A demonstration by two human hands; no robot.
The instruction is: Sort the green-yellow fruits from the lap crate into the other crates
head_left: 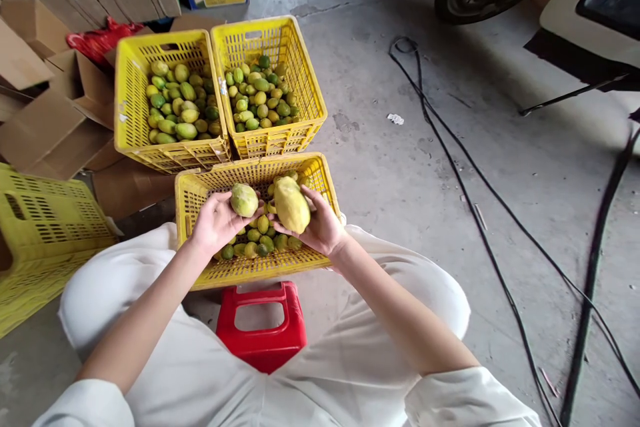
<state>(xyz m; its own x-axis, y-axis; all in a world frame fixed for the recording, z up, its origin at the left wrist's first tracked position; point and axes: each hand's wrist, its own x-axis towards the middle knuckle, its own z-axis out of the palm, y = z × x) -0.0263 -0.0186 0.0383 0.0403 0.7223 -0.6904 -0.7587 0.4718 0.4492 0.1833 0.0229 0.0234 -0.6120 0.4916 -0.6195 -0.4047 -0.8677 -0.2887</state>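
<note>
While both hands hover over the near crate, I see my left grip curled around a small round lemon at its 1 o'clock. My right grip clasps a big lemon, long axis running 11 to 5, at its 10 o'clock. Two far crates sit at 12 o'clock.

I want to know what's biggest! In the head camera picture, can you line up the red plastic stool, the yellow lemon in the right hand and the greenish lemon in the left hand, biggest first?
1. Red plastic stool, though it sits nearest the camera.
2. Long yellow lemon in the right hand.
3. Round greenish lemon in the left hand.
</note>
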